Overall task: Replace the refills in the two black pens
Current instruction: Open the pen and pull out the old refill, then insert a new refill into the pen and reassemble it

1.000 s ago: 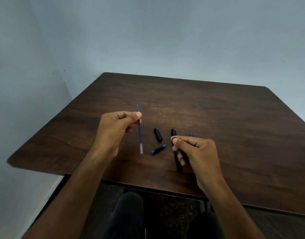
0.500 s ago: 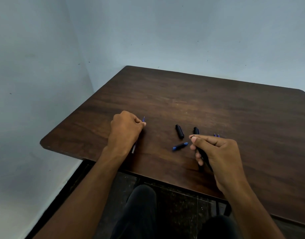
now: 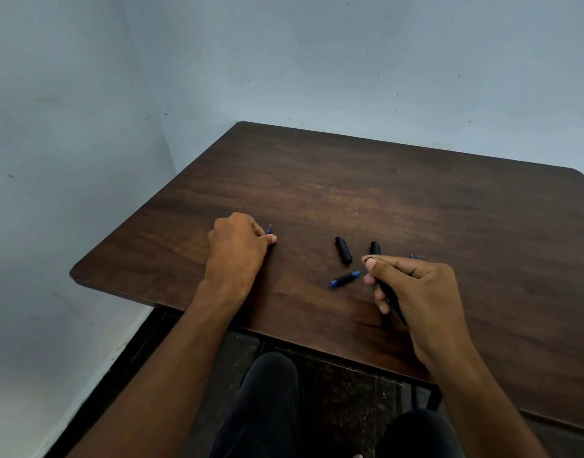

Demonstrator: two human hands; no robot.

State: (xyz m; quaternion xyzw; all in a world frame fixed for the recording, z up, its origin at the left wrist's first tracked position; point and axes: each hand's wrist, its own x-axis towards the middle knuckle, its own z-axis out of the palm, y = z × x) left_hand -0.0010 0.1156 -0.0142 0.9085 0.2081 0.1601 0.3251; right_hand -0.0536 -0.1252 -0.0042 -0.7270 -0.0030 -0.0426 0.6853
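My left hand [image 3: 237, 249] rests low on the dark wooden table [image 3: 350, 193], closed on a thin blue refill [image 3: 269, 229]; only the refill's tip pokes out past my fingers. Over the near right part of the table, my right hand [image 3: 419, 299] holds a black pen barrel [image 3: 388, 299] that slants down toward me. Beside it a second black pen [image 3: 375, 247] lies partly hidden behind my right thumb. A black cap [image 3: 343, 250] and a small black piece with blue ends [image 3: 345, 279] lie loose between my hands. Tips of spare blue refills [image 3: 415, 256] show behind my right hand.
The table stands in a corner, with pale blue walls close on the left and behind. Its near edge runs just in front of my knees, which show below in dark trousers. The floor underneath is dark.
My left hand has lowered the blue refill from upright in the air down onto the table at the left. My right hand kept its hold on the pen barrel. My head turned left.
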